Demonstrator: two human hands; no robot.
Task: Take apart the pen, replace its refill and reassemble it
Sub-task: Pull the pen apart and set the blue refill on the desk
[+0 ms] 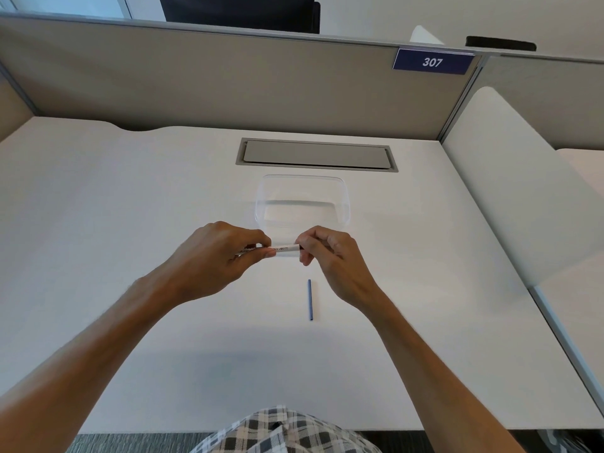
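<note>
Just above the middle of the frame, the left hand [222,253] has its fingers and thumb curled round the left part of a white pen barrel [283,249], pinching it with the thumb tip underneath. The barrel lies level, running left to right, with a line of small black print along its side; its left end pokes out a little from under the left hand's fingers. The right hand [330,256] pinches the barrel's right end between curled fingertips and thumb, so both hands grasp the same piece and hold it up off the desk. Whether the barrel's ends are capped or open cannot be told, as the fingers cover them.

Below the right hand, slightly lower than the middle of the frame, a thin blue refill [309,299] lies on the white desk [130,207], pointing almost straight up and down in the picture and touching neither hand.

Just behind the hands, higher in the frame, a clear plastic container [343,204] stands on the desk with nothing visible inside. Further up sits a grey cable hatch [316,155] set into the desk top. Beyond it rises a beige partition [196,76], bearing a blue sign [432,62] with the number 307 at the upper right. At the bottom edge a piece of checked clothing [281,433] shows.
</note>
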